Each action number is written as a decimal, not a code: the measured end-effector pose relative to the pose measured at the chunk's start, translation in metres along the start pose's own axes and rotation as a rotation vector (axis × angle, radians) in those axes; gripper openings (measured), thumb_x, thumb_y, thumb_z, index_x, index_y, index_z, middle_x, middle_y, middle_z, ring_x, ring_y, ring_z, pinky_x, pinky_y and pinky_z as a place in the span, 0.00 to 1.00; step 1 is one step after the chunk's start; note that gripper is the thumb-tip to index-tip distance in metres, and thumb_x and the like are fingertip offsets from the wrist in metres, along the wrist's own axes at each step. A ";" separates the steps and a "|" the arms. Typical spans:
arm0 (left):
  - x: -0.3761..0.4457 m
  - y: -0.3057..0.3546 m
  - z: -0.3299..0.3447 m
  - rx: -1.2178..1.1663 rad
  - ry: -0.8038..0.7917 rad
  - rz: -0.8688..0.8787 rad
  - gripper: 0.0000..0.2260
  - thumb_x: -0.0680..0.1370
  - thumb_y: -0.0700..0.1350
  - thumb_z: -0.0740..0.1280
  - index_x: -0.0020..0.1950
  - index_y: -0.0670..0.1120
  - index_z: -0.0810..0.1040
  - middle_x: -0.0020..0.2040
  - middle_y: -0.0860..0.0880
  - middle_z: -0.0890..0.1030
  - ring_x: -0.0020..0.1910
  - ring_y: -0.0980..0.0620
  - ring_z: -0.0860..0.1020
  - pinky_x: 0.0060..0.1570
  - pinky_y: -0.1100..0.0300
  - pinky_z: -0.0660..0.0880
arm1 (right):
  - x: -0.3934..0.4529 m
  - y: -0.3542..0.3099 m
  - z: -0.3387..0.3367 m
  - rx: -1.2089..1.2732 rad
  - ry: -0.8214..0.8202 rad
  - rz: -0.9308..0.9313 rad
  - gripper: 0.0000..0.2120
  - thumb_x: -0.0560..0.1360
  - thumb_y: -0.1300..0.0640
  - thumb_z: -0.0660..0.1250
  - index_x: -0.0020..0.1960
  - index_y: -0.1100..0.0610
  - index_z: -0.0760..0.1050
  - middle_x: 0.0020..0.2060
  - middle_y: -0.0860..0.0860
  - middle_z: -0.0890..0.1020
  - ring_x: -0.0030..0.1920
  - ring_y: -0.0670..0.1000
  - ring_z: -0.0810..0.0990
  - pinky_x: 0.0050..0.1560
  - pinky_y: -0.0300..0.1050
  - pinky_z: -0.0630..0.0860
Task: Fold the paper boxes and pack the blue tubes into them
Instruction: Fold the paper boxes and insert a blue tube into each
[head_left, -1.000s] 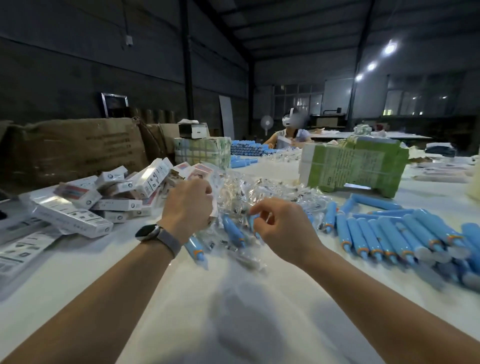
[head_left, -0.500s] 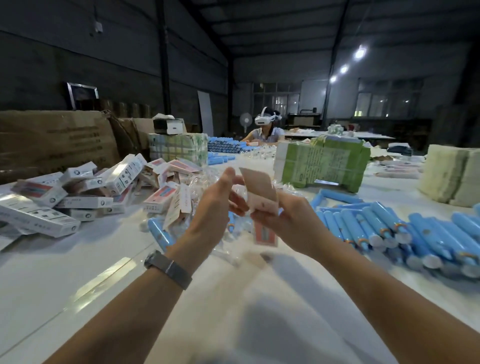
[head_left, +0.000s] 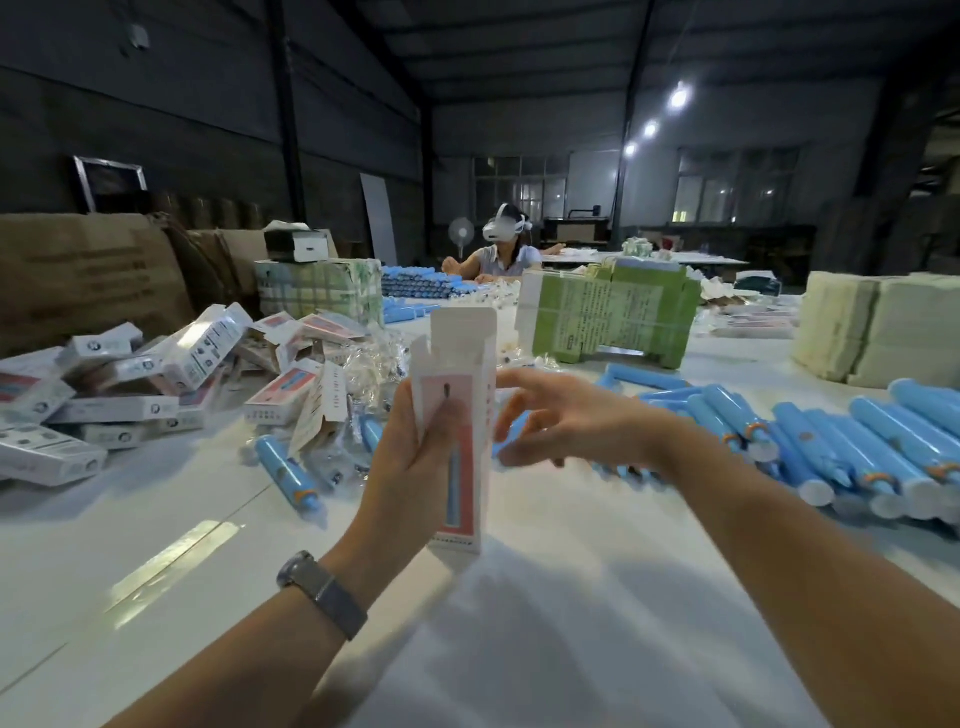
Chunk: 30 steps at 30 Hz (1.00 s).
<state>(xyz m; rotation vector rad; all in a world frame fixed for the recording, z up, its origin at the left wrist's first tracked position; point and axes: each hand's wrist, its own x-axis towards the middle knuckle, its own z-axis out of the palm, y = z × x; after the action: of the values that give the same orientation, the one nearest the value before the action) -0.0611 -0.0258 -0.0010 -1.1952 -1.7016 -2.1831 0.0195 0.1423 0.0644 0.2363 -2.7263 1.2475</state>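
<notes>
- Your left hand (head_left: 415, 467) grips a tall white-and-pink paper box (head_left: 457, 415) upright above the white table (head_left: 545, 623), thumb on its printed front, top flaps standing open.
- Your right hand (head_left: 566, 421) hovers just right of the box, fingers spread and loosely bent, holding nothing.
- Beyond your right hand lies a wide pile of blue plastic tubes with white caps (head_left: 841, 447), reaching toward the right edge.
- One single blue tube (head_left: 285, 473) lies on the table left of your left hand, beside crumpled clear wrappers (head_left: 374, 364).
- Farther left sits a heap of closed white cartons (head_left: 130, 395).
- Past both hands stands a green strapped bundle of flat sheets (head_left: 608, 317).
- Across the table a person wearing a white headset (head_left: 504, 249) sits working.
</notes>
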 end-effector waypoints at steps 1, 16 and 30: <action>-0.001 0.001 -0.001 0.047 -0.005 0.014 0.09 0.79 0.54 0.61 0.52 0.70 0.73 0.46 0.58 0.82 0.45 0.57 0.82 0.44 0.62 0.80 | -0.003 0.009 -0.009 0.013 0.085 0.020 0.19 0.73 0.56 0.73 0.61 0.43 0.75 0.44 0.49 0.83 0.41 0.47 0.81 0.36 0.39 0.74; -0.003 0.002 -0.003 0.196 0.013 0.119 0.09 0.78 0.53 0.63 0.56 0.58 0.67 0.47 0.68 0.79 0.44 0.64 0.81 0.35 0.72 0.75 | 0.003 0.084 0.004 -0.915 0.237 0.590 0.11 0.77 0.47 0.59 0.56 0.40 0.76 0.53 0.52 0.72 0.61 0.53 0.70 0.47 0.46 0.69; -0.001 0.005 -0.014 0.303 0.048 0.208 0.13 0.76 0.57 0.67 0.58 0.64 0.67 0.49 0.66 0.81 0.44 0.60 0.82 0.37 0.71 0.75 | -0.003 0.064 -0.026 -0.797 0.936 0.170 0.08 0.81 0.55 0.62 0.52 0.59 0.78 0.39 0.60 0.83 0.41 0.62 0.80 0.38 0.48 0.66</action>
<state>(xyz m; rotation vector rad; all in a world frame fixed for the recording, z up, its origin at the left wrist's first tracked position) -0.0646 -0.0405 0.0016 -1.1690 -1.7247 -1.7469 0.0112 0.2033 0.0333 -0.5316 -2.1469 0.0964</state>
